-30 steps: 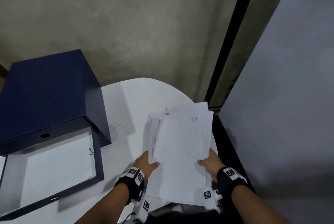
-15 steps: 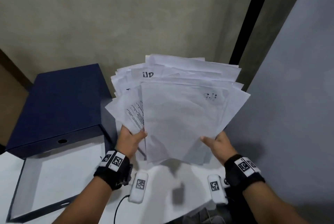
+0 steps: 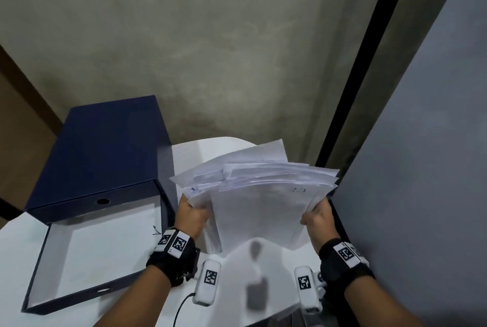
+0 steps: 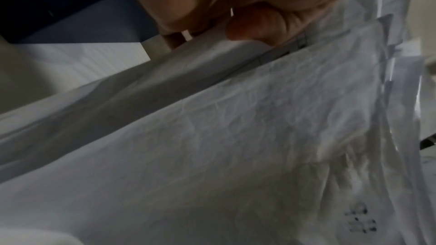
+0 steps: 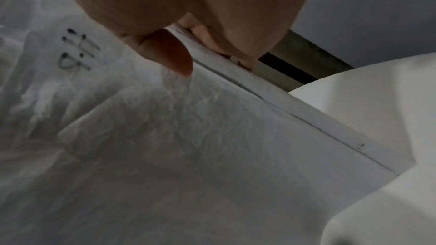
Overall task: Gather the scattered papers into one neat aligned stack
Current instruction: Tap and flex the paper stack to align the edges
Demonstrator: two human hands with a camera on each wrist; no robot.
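Observation:
A loose bundle of white papers (image 3: 258,200) hangs above the white table (image 3: 189,152), tilted away from me, its far edges fanned and uneven. My left hand (image 3: 193,214) grips the bundle's left edge, thumb on top. My right hand (image 3: 317,217) grips its right edge the same way. In the left wrist view the thumb (image 4: 257,25) presses on the crumpled top sheet (image 4: 235,137). In the right wrist view the thumb (image 5: 167,53) pinches the sheets (image 5: 188,137) near a handwritten mark.
A dark blue box file (image 3: 102,147) stands open on the table at the left, its flap (image 3: 100,250) lying flat toward me. A grey panel (image 3: 421,168) rises close on the right. A concrete wall (image 3: 210,49) is behind.
One second ago the papers lay low over the table; both hands then raised them upright. Now the bundle is lower again and tipped away from me, still held at both sides.

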